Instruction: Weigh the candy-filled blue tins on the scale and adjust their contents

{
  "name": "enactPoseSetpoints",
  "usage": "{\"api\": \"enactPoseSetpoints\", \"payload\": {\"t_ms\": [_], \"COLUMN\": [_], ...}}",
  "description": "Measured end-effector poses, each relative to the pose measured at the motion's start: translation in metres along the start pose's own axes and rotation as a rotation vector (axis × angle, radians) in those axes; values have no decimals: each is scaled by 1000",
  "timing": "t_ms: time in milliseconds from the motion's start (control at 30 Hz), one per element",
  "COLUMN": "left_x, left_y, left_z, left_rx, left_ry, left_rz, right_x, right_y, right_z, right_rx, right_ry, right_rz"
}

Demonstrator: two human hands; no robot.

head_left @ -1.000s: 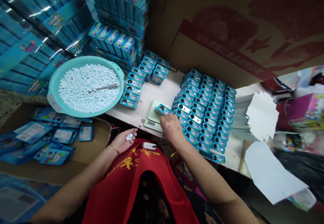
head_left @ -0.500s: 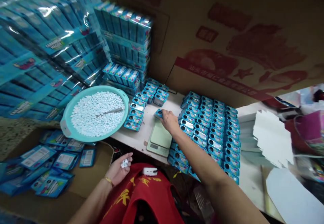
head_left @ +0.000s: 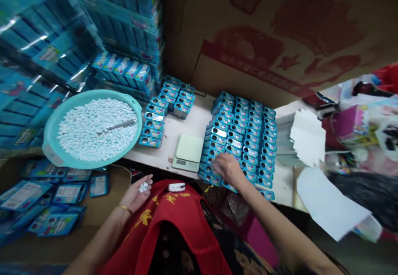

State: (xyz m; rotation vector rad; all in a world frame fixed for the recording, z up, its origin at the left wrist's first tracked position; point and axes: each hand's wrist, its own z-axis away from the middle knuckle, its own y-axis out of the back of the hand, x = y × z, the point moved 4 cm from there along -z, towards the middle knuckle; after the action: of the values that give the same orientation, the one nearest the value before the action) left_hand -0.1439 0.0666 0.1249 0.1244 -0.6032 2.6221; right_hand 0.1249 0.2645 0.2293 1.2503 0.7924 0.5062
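Note:
My left hand (head_left: 139, 193) is cupped palm up in front of the red apron, with a small heap of white tablets (head_left: 143, 187) in it. My right hand (head_left: 228, 168) reaches over the near rows of small blue tins (head_left: 235, 143) on the right of the table. Its fingers touch or hover at the tins, and motion blur hides whether they grip one. Just left of those rows sits a pale green kitchen scale (head_left: 188, 148) with a bare top. A turquoise basin (head_left: 138, 113) full of white tablets stands to the left, a thin metal tool (head_left: 120, 126) lying in it.
More blue tins (head_left: 152, 125) stand between basin and scale. Blue packets (head_left: 56, 194) fill a carton at lower left. Film-wrapped blue boxes (head_left: 124, 13) are stacked behind the basin. A big brown carton (head_left: 189, 18) walls the back. White card sheets (head_left: 307, 136) lie at right.
My right hand has moved from above the scale, where it held a blue tin, right and nearer to the tin rows. My left hand stays cupped around the tablets. The view has shifted.

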Motion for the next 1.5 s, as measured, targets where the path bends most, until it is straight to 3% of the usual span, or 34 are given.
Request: {"api": "enactPoseSetpoints", "payload": {"t_ms": [67,133,300,400,500,600,667,833,967,1067,1167,1267,1500], "left_x": [1,4,11,13,12,11,11,8,-5,-18,-32,-48,-74], "left_y": [-6,-16,-41,-45,-42,-40,-41,-49,-58,-70,-81,-82,-70], "left_z": [-4,-6,-7,-8,-10,-11,-10,1,9,12,12,11,11], "left_rx": [-5,-18,-103,-140,-166,-179,-182,-197,-189,-253,-333,-342,-266], "left_ry": [28,42,66,91,106,105,96,56,46,42,60,109,203], "left_rz": [-41,-81,-171,-222,-250,-261,-257,-168,-22,100,162,162,110], "right_x": [-18,-32,-40,-46,-66,-89,-96,-79,-68,-83,-117,-145,-144], "right_y": [-15,-32,-59,-50,-20,10,19,3,-13,-17,-26,-43,-67], "right_z": [44,65,62,61,61,43,17,-56,-76,-63,-39,-17,-2], "right_rx": [-97,-132,-137,-135,-45,37,51,5,-42,-15,-40,-86,-188], "right_ry": [-24,-77,-175,-200,-215,-149,-94,-27,-5,29,204,343,327], "right_rz": [15,50,126,168,190,206,227,267,283,198,27,-35,-150]}}
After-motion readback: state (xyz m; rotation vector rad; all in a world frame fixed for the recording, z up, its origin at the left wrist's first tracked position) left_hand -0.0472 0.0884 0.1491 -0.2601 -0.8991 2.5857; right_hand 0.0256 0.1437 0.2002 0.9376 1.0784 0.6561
